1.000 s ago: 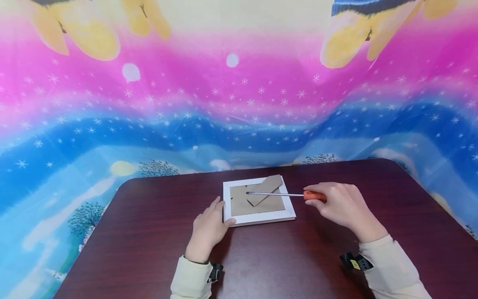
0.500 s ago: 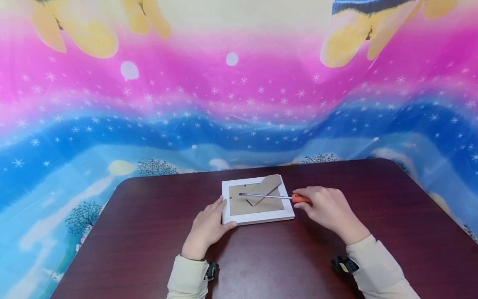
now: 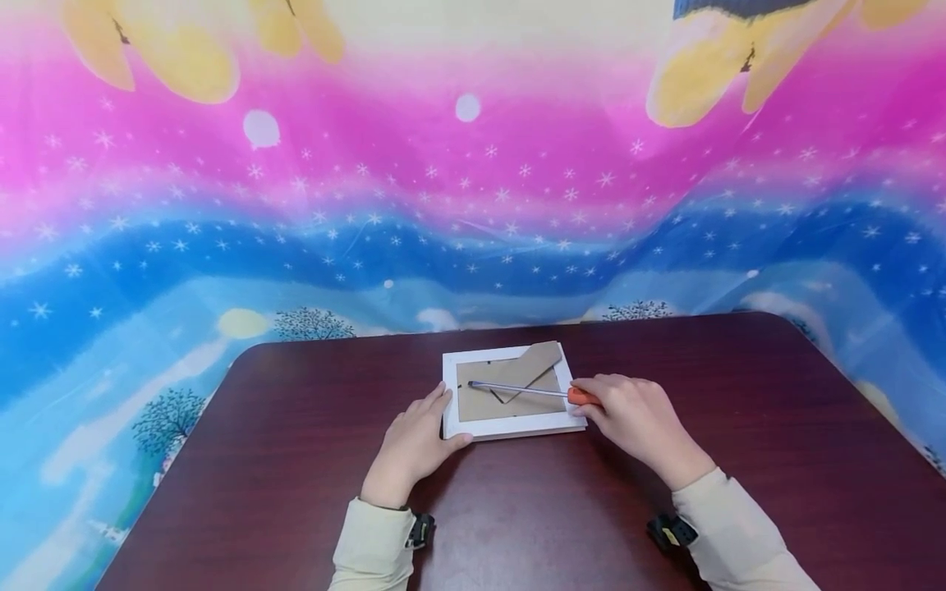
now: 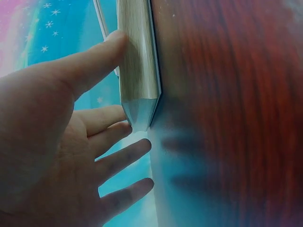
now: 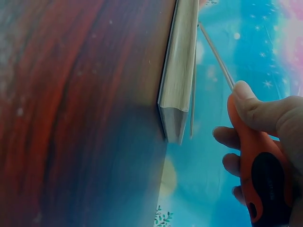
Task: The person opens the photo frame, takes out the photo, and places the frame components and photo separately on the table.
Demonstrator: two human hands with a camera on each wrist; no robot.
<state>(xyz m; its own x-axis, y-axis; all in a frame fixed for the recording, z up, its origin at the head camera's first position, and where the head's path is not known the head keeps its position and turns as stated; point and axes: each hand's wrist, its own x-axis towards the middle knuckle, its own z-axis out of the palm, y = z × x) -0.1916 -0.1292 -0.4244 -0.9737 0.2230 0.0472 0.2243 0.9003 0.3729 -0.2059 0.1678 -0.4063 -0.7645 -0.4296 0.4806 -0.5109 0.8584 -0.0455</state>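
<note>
A picture frame with a white border lies face down on the table. Its brown backing board and folded stand leg face up. My left hand rests at the frame's near left corner. In the left wrist view its thumb touches the frame's side and the other fingers are fairly straight. My right hand grips a screwdriver by its orange-and-black handle. The shaft reaches left over the backing, its tip close to a small dark tab at the left inner edge. Whether the tip touches is unclear.
A dark red-brown wooden table lies under everything. Behind it hangs a colourful cloth with a snowy print, which meets the table's back edge. Each wrist wears a small black camera.
My right hand has moved left and slightly down with the screwdriver, bringing its tip from mid-backing to near the left inner edge. My left hand stays at the frame's corner.
</note>
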